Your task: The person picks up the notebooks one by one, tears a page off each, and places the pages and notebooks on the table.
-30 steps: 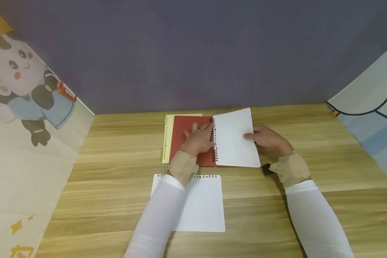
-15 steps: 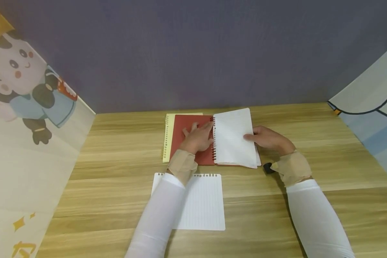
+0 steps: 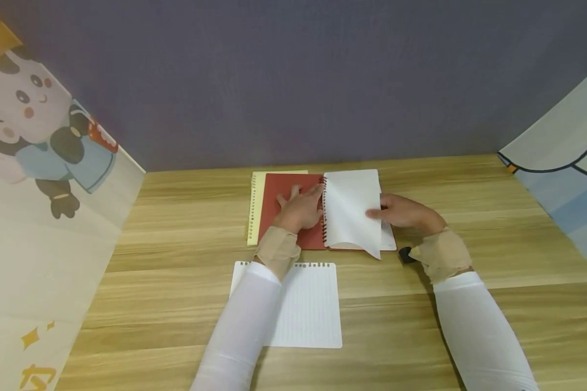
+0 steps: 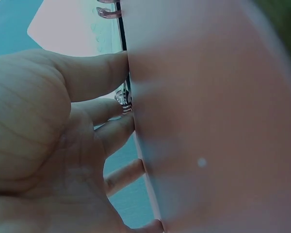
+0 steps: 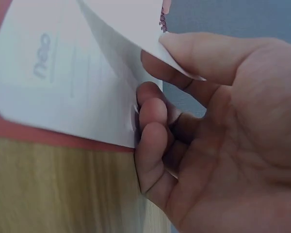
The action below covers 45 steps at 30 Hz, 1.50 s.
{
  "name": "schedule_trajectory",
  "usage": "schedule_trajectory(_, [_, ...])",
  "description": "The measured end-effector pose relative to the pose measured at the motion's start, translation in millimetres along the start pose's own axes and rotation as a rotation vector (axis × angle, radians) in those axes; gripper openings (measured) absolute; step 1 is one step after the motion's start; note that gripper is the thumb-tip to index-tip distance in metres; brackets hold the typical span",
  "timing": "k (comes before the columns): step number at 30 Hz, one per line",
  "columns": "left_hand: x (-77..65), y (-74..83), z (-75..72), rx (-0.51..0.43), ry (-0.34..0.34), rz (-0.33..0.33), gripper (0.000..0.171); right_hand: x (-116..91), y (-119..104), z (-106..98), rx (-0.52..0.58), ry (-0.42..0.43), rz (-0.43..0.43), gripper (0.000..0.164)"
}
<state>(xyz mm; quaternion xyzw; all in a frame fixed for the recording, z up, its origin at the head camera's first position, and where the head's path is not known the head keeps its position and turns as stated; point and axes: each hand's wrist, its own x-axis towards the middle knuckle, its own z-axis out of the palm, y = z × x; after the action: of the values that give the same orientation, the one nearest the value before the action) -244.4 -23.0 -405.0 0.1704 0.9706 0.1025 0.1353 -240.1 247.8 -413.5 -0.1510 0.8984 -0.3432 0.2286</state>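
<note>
A spiral notebook with a red cover [image 3: 270, 191] lies opened on the wooden table. Across the cover and near the coil spreads my left hand [image 3: 300, 210], pressing down with its fingers extended. My right hand [image 3: 406, 210] pinches the outer edge of a white page [image 3: 352, 203] between thumb and index finger. That page bows up, its lower corner lifted. Under it, in the right wrist view, shows another sheet [image 5: 43, 92] with printed lettering. The left wrist view has the left fingertips [image 4: 119, 133] touching the cover.
A yellow punched sheet or pad [image 3: 255, 212] sticks out beneath the red cover. Nearer me lies a loose lined sheet [image 3: 305, 309] with punched holes, partly under the left forearm. A small black object [image 3: 406, 255] is beside the right wrist. A grey panel [image 3: 293, 81] stands behind the table [image 3: 396, 320].
My right hand has drawn the page's outer edge slightly leftward, so it curls and uncovers the sheet below. The left hand has stayed in place on the red cover.
</note>
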Motion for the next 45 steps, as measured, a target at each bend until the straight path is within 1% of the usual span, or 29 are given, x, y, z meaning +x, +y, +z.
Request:
schedule_trajectory(3, [-0.2, 0.0, 0.3, -0.005, -0.008, -0.009, 0.065, 0.6, -0.5, 1.8, 0.001, -0.007, -0.017, 0.041])
schedule_trajectory(11, [-1.2, -0.2, 0.5, -0.014, 0.004, -0.007, 0.063, 0.7, -0.2, 3.2, 0.037, -0.048, -0.059, 0.044])
schedule_trajectory(17, [0.1, 0.2, 0.5, -0.002, -0.001, -0.006, 0.064, -0.8, -1.6, 1.8, 0.024, -0.059, -0.047, 0.044])
schedule_trajectory(22, [-0.3, 0.2, 0.1, -0.007, 0.001, -0.009, 0.064, -1.1, -1.3, 0.9, 0.015, -0.088, -0.076, 0.049])
schedule_trajectory(25, [-0.4, 0.1, 0.4, -0.007, -0.002, -0.012, 0.064, -1.5, -1.2, 0.9, 0.025, -0.102, -0.088, 0.047])
schedule_trajectory(31, [0.3, -0.5, 0.6, -0.003, 0.002, -0.016, 0.064, -4.0, 0.2, -0.2, 0.085, -0.146, -0.104, 0.035])
schedule_trajectory(36, [1.2, -1.0, 1.0, 0.010, 0.001, -0.021, 0.064, -6.9, 1.9, -1.3, 0.136, -0.149, -0.082, 0.034])
schedule_trajectory(43, [1.9, -1.2, 2.0, 0.004, 0.005, -0.011, 0.064, -7.0, 4.8, -3.8, 0.149, -0.127, -0.060, 0.033])
schedule_trajectory(45, [1.9, -1.5, 2.2, 0.002, 0.002, -0.010, 0.064, -6.5, 6.5, -4.5, 0.183, -0.122, -0.045, 0.033])
